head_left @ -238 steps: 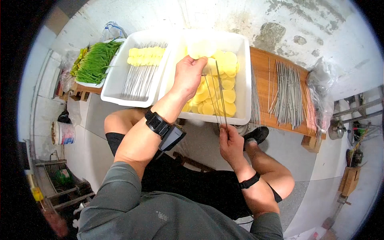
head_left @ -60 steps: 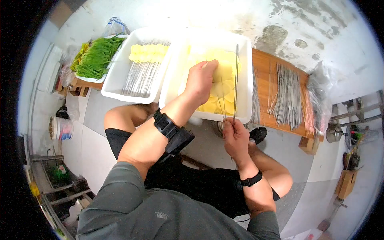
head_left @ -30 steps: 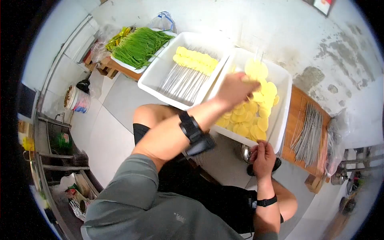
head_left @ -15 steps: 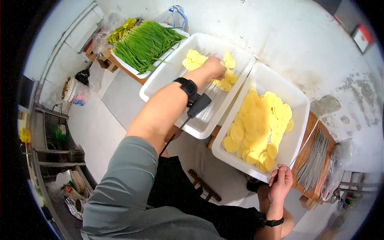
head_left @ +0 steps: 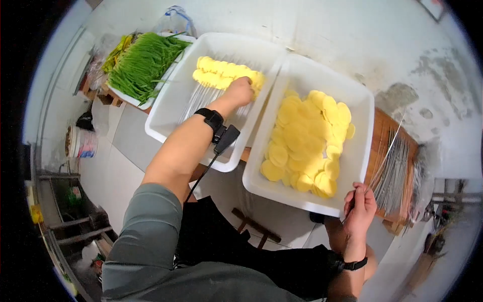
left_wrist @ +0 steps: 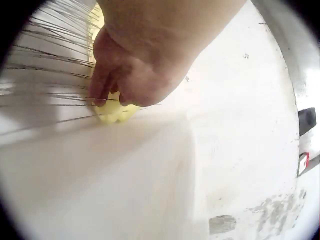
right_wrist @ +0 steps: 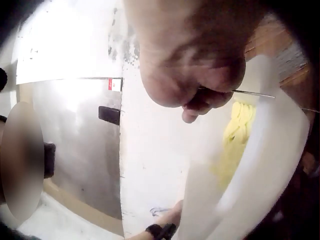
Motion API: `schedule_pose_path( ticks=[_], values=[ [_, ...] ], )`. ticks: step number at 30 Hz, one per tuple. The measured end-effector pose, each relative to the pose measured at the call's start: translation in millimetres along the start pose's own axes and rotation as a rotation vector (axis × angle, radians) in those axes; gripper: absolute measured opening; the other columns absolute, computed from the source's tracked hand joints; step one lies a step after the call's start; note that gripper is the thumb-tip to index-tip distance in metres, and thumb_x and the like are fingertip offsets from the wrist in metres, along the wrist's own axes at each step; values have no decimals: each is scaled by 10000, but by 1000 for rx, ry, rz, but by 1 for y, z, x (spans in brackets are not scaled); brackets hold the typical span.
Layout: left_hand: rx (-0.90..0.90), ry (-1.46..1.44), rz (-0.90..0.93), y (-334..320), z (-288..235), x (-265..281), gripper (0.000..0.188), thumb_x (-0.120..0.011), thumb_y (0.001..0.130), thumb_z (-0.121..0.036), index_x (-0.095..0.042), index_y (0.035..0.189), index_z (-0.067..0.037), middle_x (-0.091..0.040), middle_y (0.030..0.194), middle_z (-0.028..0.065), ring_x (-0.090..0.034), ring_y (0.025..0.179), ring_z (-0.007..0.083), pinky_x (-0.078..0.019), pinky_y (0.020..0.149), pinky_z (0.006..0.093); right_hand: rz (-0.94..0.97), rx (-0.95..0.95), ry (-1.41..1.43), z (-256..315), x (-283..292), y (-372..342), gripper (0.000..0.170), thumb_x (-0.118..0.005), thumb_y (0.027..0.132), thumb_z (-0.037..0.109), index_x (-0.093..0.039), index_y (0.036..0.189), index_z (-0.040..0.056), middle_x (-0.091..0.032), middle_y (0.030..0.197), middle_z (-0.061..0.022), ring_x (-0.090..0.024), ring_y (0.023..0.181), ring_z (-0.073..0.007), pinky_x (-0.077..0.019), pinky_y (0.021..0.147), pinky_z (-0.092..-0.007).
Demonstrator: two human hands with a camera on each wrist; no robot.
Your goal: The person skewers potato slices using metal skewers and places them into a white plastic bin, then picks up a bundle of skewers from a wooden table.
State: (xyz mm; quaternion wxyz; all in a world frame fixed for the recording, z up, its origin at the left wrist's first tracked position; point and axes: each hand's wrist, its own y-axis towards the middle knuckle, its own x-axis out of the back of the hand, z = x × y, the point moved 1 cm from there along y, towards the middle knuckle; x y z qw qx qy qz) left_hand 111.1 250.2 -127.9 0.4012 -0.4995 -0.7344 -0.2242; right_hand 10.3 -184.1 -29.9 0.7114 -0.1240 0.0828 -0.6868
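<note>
In the head view my left hand [head_left: 240,92] is over the left white tub [head_left: 156,121], at the right end of a row of yellow slices [head_left: 214,73] on thin metal skewers [head_left: 196,100]. In the left wrist view, the curled fingers of the hand [left_wrist: 145,65] pinch the end slices [left_wrist: 117,114]. My right hand [head_left: 361,209] grips thin skewers [head_left: 390,147] outside the near right corner of the right tub [head_left: 254,186]. The right wrist view shows a skewer [right_wrist: 255,93] sticking out of the hand [right_wrist: 195,75]. Loose yellow slices [head_left: 302,136] lie heaped in the right tub.
A tray of long green stalks [head_left: 146,65] stands left of the tubs. On the wooden board [head_left: 380,126] at the right lies a bundle of metal skewers [head_left: 395,183]. A bucket [head_left: 83,142] stands on the floor at the left, and the wall rises behind the tubs.
My left hand has gone from the right tub to the left one, bringing skewered slices down beside the row. My right hand has shifted right, past the right tub's corner, still gripping skewers.
</note>
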Motion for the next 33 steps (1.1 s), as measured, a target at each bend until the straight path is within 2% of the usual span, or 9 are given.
schedule_pose_path(
  ticks=[7,9,12,14,17,21,23,28,33],
  values=[
    [125,260,59,-7,-22,12,287,-561,785,-206,-662,929,21,-647,979,264,-618,963,396,-496,843,433,-136,53,78,-5,43,14,157,-514,976,181,-578,985,39,-548,648,18,-420,479,-36,-304,413,-187],
    [-37,412,44,0,-8,10,350,-577,800,-287,-661,929,27,-646,974,270,-623,948,398,-502,829,442,-164,12,32,-2,50,16,158,-538,961,187,-595,929,43,-545,650,20,-429,488,-42,-316,425,-187],
    [37,493,125,-10,-43,34,555,-575,849,-416,-569,1111,73,-623,1056,291,-597,1014,419,-475,885,455,-231,8,-112,-16,69,33,216,-540,951,227,-604,863,40,-558,658,11,-442,507,-54,-332,448,-222],
    [-66,446,12,-3,-32,38,568,-614,796,-443,-618,999,88,-626,1051,288,-599,1023,391,-470,884,427,-280,38,-216,-29,81,55,211,-559,929,203,-614,885,5,-575,668,0,-457,573,-64,-373,506,-246],
    [-50,271,102,-14,-69,57,514,-640,794,-417,-635,940,76,-650,924,260,-632,901,361,-487,792,408,-317,104,-781,-57,105,93,285,-580,885,208,-643,1021,-34,-680,903,-224,-657,802,-349,-502,710,-401],
    [-277,193,3,-54,-131,67,374,-640,822,-328,-655,912,35,-666,850,210,-643,801,320,-497,738,381,-254,-5,-983,-78,102,113,393,-623,832,268,-632,1081,-36,-643,994,-281,-626,961,-400,-505,852,-442],
    [-432,161,125,-63,-141,53,338,-614,877,-301,-641,1020,5,-661,848,93,-635,711,191,-502,605,312,-227,-12,-986,-82,94,111,407,-624,826,280,-629,1089,-30,-643,995,-279,-624,963,-400,-503,852,-448],
    [-154,268,788,-111,-206,16,331,-627,857,-271,-641,1012,21,-663,859,116,-642,689,176,-533,590,299,-214,5,-1071,-92,79,122,388,-617,814,292,-628,1067,-3,-648,992,-258,-618,955,-411,-496,835,-475],
    [-503,545,706,-103,-191,-37,384,-632,840,-309,-653,1081,-10,-679,1012,191,-664,867,292,-513,847,416,-199,41,-1028,-102,81,129,355,-608,817,285,-634,1071,39,-648,1004,-251,-616,963,-415,-495,834,-482]
  ],
)
